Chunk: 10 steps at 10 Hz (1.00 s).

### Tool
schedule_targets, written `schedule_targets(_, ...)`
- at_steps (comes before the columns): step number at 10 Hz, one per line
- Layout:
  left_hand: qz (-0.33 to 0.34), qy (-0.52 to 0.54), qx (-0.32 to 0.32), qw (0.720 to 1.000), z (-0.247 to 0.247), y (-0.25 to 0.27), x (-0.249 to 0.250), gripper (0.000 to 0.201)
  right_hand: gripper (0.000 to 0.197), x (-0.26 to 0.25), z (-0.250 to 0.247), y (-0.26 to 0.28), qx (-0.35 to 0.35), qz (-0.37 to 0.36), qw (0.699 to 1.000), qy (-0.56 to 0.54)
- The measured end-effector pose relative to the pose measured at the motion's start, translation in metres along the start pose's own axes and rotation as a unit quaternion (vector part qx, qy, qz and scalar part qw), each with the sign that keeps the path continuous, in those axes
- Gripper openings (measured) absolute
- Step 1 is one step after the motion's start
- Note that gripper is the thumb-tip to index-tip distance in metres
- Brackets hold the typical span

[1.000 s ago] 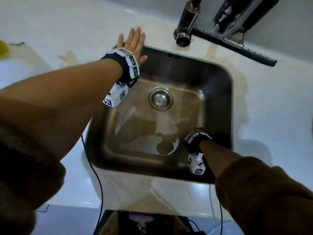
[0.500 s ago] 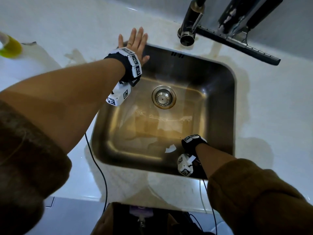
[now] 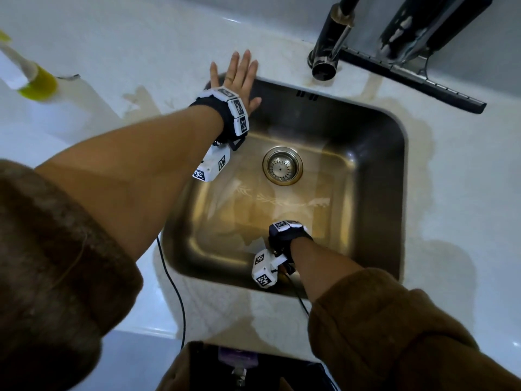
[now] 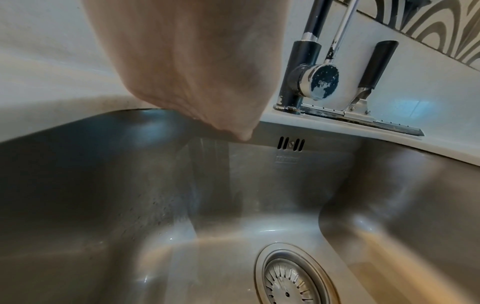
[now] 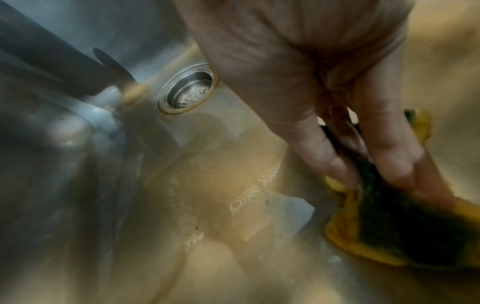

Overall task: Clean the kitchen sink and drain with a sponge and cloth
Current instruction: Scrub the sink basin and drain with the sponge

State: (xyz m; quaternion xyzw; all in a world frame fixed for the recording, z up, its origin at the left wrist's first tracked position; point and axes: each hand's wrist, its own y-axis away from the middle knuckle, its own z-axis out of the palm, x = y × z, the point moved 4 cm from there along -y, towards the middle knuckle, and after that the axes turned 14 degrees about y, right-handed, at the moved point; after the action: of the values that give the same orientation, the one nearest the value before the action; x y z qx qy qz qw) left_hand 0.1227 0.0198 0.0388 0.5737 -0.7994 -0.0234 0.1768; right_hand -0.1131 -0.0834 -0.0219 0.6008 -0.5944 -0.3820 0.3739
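Note:
The steel sink (image 3: 375, 165) fills the middle of the head view, with its round drain strainer (image 3: 282, 165) at the back of the basin floor. My left hand (image 3: 236, 77) lies flat on the counter at the sink's back-left corner, fingers straight, holding nothing. My right wrist (image 3: 287, 231) is low inside the basin by the front wall, and the hand below it is hidden there. In the right wrist view, my right hand (image 5: 369, 172) grips a yellow sponge with a dark green scouring side (image 5: 384, 230) and presses it on the basin floor. No cloth is in view.
A dark faucet (image 3: 329, 49) stands behind the sink, and a squeegee (image 3: 417, 77) lies on the counter beside it. A bottle with yellow liquid (image 3: 36, 83) sits at the far left. Brownish water stains ring the sink on the white counter (image 3: 456, 193).
My right hand has slid left along the front of the basin with the sponge. The left hand has stayed flat at the sink's corner.

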Motion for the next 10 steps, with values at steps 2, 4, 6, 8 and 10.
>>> schedule_targets(2, -0.003, -0.008, -0.002, 1.0, 0.001, 0.0, 0.002, 0.072, 0.014, -0.001, 0.02, -0.028, 0.007, 0.052, 0.992, -0.113)
schedule_targets(4, -0.006, -0.008, -0.015, 1.0, -0.001, 0.0, 0.002, 0.071, 0.027, -0.002, 0.024, -0.052, 0.117, 0.21, 0.892, -0.382)
schedule_targets(6, -0.005, -0.008, -0.011, 1.0, 0.001, 0.001, 0.003, 0.071, 0.012, -0.011, 0.014, -0.059, 0.147, 0.216, 0.902, -0.343)
schedule_targets(8, -0.011, -0.008, 0.0, 1.0, 0.004, 0.0, 0.003, 0.072, 0.026, -0.011, 0.009, -0.073, 0.171, 0.192, 0.896, -0.361)
schedule_targets(10, -0.016, 0.001, 0.004, 1.0, 0.006, -0.003, 0.002, 0.073, 0.017, -0.027, -0.016, -0.085, 0.201, 0.069, 0.904, -0.37)
